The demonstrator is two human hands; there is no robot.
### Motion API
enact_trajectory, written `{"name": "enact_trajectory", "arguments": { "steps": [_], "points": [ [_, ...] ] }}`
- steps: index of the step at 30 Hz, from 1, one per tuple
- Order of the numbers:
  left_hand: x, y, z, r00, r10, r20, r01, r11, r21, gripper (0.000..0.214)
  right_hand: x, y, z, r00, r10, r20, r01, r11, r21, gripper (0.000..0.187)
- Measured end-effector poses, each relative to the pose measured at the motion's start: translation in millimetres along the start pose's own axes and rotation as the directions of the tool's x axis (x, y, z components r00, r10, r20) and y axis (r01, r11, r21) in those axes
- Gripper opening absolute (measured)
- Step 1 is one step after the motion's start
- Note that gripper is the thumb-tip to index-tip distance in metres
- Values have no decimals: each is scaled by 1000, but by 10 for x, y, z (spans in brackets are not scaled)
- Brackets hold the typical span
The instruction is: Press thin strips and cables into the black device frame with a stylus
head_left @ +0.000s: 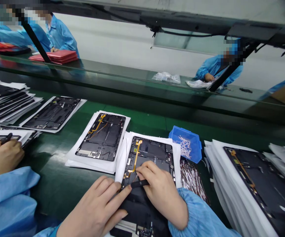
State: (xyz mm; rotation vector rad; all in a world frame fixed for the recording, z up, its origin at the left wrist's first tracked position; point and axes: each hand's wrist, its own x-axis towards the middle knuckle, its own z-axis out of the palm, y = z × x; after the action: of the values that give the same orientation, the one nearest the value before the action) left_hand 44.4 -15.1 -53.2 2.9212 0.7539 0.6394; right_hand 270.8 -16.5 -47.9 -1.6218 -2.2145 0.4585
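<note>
Head view: the lower frame is mostly taken up by a green bench (56, 177). At right, a tall stack of white sheets (227, 184) is topped by a dark panel; a toppling hazard is judged possible if the stack is knocked. A tablet housing (139, 205) is laid at lower centre, its upper part on white paper (177, 154). Slippage of the housing is considered likely if it is pressed unevenly, as the paper is loose.

The left hand (100, 200) is loosely spread at the housing's left edge, index finger extended; no object is seen gripped by it. The right hand (154, 184) is closed in a pinch on a black tool (139, 183), type not determinable. Right of the housing, a bundle of thin strips (194, 181) is placed just beside the right sleeve (199, 214); strips could be dragged by the cuff. A blue bin (196, 148) is set above them. Smallest: the yellow flex cable (137, 153), which could be creased or torn should the tool slip.
</note>
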Motion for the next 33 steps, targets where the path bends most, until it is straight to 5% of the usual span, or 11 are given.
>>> {"name": "enact_trajectory", "arguments": {
  "steps": [7, 17, 28, 33],
  "points": [
    [43, 4, -5, 994, -26, 103, 28, 999, -20, 36, 8, -12, -21, 1000, 10, 8, -10, 1000, 2, 22],
    [52, 15, -24, 993, -12, 115, 6, 999, 52, 42, 43, -33, -91, 998, 64, 20, -65, 996, 57, 20],
    [33, 10, 1, 998, -4, 56, -2, 995, 103, 38, 215, 144, -228, 974, 195, -115, -153, 943, 297, 5],
    [109, -16, -6, 998, 37, -57, -31, 993, 110, 38, 255, 206, -257, 962, 232, -143, -183, 939, 291, 8]
  ]
}}
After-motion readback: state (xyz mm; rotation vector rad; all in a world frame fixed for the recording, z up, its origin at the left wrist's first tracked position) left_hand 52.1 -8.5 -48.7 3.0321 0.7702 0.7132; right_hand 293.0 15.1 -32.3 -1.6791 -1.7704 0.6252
